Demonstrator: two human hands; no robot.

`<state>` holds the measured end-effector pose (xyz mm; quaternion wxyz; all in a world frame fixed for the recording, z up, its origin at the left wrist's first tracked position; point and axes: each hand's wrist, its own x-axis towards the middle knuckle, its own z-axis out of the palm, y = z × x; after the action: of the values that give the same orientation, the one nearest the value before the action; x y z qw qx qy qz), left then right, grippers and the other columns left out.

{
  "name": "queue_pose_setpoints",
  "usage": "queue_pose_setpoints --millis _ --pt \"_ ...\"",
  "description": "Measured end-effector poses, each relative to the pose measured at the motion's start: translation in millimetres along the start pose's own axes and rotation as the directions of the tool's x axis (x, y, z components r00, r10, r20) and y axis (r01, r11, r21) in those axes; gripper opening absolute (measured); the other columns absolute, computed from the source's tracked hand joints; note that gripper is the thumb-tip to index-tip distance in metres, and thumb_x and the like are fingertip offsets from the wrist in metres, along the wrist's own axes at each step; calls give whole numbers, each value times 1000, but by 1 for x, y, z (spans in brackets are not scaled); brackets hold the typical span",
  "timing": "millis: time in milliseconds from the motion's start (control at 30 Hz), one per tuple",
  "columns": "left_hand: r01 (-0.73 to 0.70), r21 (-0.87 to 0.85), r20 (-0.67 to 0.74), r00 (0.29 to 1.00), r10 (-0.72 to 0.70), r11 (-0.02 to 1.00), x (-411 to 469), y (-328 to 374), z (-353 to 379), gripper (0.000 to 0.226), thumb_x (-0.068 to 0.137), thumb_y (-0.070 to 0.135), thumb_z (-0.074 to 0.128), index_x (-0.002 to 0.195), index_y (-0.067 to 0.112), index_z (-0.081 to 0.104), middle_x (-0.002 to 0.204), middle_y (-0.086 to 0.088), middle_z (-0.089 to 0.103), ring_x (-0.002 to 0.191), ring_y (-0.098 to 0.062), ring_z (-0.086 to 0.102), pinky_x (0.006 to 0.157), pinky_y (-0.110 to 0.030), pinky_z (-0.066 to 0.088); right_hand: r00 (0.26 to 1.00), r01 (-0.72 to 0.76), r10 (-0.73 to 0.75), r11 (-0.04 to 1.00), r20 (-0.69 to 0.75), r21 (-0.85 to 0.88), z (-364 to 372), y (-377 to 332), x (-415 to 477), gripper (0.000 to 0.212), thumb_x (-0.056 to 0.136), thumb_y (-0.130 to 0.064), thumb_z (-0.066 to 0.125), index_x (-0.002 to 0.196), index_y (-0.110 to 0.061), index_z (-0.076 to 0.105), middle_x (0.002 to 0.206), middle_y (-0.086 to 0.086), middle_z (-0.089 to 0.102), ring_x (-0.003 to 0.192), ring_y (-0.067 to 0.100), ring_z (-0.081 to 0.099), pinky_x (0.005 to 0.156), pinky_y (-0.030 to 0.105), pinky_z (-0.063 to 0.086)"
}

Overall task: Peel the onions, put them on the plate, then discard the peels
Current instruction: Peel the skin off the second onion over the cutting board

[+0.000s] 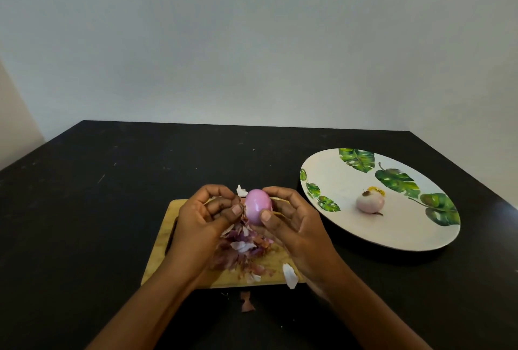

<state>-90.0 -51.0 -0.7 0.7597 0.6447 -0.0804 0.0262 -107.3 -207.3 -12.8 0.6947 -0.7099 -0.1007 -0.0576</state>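
Table (112, 181), scuffed matte black, plain pale wall (252, 41) behind; the right hand (297, 223) grips a glossy purple onion (258, 206), the left hand (201, 218) pinches its papery peel (241, 190), a wooden board (159, 251) below the fingers.

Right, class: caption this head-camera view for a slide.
Left hand and right hand peel a pink onion over a peel-strewn wooden board; a paler onion sits on the leaf-printed white plate.

Glossy smooth peeled onion (258, 206), papery dry peels (244, 251), pale wooden board (157, 260), matt black table (112, 181), smooth plate (330, 170)
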Motion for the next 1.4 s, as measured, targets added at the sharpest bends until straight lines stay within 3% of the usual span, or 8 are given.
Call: queue_pose_setpoints --millis 233,367,433,600,767,933,1133,1400 --pt "-55 44 -37 998 56 998 -1 -2 1 17 85 -7 54 80 4 43 85 -18 67 87 -31 67 72 -37 57 991 66 -102 940 -90 -335 13 -8 -8 44 83 -23 73 109 -44 45 109 -31 50 100 -11 55 82 5 47" --pt "-57 10 -33 998 57 998 -1 -1 0 21 85 -8 53 78 7 41 88 -19 66 87 -33 65 79 -45 55 969 98 -211 803 -126 -587 12 -1 -8 50 82 -28 74 125 -32 49 115 -21 48 100 -14 47 87 -2 37" --pt "-79 40 -36 996 80 996 0 0 0 19 85 -8 54 79 8 45 88 -14 67 86 -29 65 78 -39 56 970 71 -183 842 -160 -535 6 1 -6 48 80 -27 76 119 -37 49 115 -20 52 102 -9 53 86 5 44" --pt "-246 319 -30 963 269 915 1 -8 0 25 88 -1 56 105 18 58 93 4 70 89 -10 67 78 -23 54 992 19 -34 992 -120 -121 4 -6 -2 33 82 -25 70 111 -33 57 112 -10 65 102 0 64 81 17 53" --pt "-338 372 21 934 356 864 -5 -5 4 37 82 14 68 111 34 55 106 23 64 97 3 62 77 -8 47 981 -165 185 952 -53 257 4 -4 1 34 83 -29 60 115 -18 62 113 9 69 100 23 70 86 37 57" --pt "-430 449 22 882 471 783 -8 -5 5 26 76 14 74 97 26 65 97 15 66 87 0 65 75 -11 50 982 -173 188 951 -35 255 2 -4 1 34 76 -37 57 104 -18 64 103 9 73 93 24 72 81 33 59" --pt "-407 387 -41 889 457 827 -6 0 2 26 68 -4 76 78 19 69 80 9 70 75 -5 68 69 -12 51 973 -224 231 920 18 321 1 -3 1 39 79 -33 57 109 -10 63 108 16 70 93 28 71 78 33 59" --pt "-427 458 46 887 460 779 -6 -5 2 27 81 -7 63 71 18 57 81 6 65 81 -9 63 71 -15 50 978 -207 201 938 50 280 -1 2 3 38 86 -31 56 115 -8 62 106 14 72 94 27 71 80 34 58"
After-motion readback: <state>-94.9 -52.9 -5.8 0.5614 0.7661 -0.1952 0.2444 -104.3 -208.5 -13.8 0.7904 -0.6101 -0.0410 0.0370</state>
